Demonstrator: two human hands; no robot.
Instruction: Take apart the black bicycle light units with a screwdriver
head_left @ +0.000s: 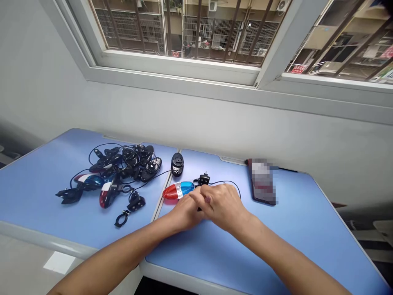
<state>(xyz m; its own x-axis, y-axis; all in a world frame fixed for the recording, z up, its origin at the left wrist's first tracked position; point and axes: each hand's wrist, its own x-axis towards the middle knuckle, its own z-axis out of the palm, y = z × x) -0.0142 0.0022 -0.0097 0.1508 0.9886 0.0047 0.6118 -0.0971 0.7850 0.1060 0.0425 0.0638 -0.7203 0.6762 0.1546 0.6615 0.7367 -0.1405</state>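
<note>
Just beyond the left hand (188,210) and slightly to its left: light (178,190), lying on the right table (307,213), red and blue with a silver middle band. Long axis running nearly sideways, red end pointing out to the left, blue end pointing in toward the fingers. Far nearer to the left hand than to the right hand (226,207); blue end close by the left knuckles, but cannot tell touching from a narrow gap. Hands together, right over left, right fingers curled in, left fingertips mostly hidden underneath. Peeking out between, a dark bit (199,209); cannot tell a firm pinch from mere contact. Immediately past the fingers, a clamp (204,179), with thin cable (225,181) curving off to the right. Beyond the light, a black oval (177,164), long axis pointing toward the wall (184,110). Well apart: phone-like slab (260,184) to the right, tangled pile (130,157) on the left table (37,180).
</note>
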